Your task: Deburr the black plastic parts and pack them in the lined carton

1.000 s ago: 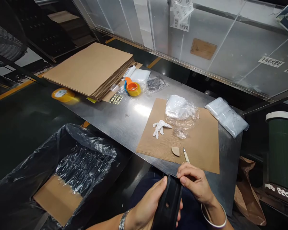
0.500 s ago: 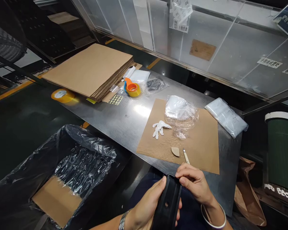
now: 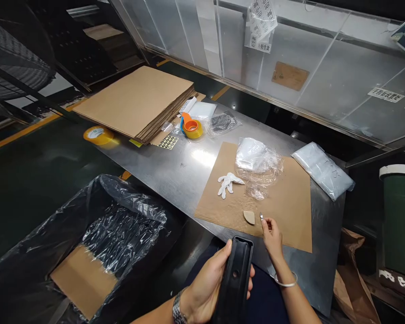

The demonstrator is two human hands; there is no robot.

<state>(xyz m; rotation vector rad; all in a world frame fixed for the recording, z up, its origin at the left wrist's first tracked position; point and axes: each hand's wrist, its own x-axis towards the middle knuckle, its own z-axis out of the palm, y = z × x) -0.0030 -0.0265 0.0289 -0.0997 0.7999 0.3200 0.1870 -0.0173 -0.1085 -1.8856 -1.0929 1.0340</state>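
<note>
My left hand [image 3: 207, 279] is wrapped round a long black channel-shaped part [image 3: 235, 274] with a round hole in its floor; its lower end runs out of view. Over the near edge of the cardboard sheet [image 3: 222, 211], my right hand [image 3: 272, 236] pinches the handle of a small craft knife [image 3: 261, 216], whose metal tip points away from me. Most of the handle is hidden by the fingers. A beige wedge-shaped piece [image 3: 249, 218] lies just left of the knife. Farther back on the cardboard rest a white glove [image 3: 229, 183] and crumpled clear plastic bags [image 3: 256, 157].
A metal table [image 3: 148, 166] bears a cardboard stack [image 3: 138, 99], a tape dispenser [image 3: 191, 128], a sticker sheet [image 3: 168, 142] and a wrapped plastic packet [image 3: 324, 171]. A tape roll [image 3: 97, 134] sits at its left edge. A black-lined bin [image 3: 128, 198] stands left.
My right hand has left the top end of the black part, moved forward and right, and taken hold of the craft knife. My left hand still holds the part. The view has shifted slightly.
</note>
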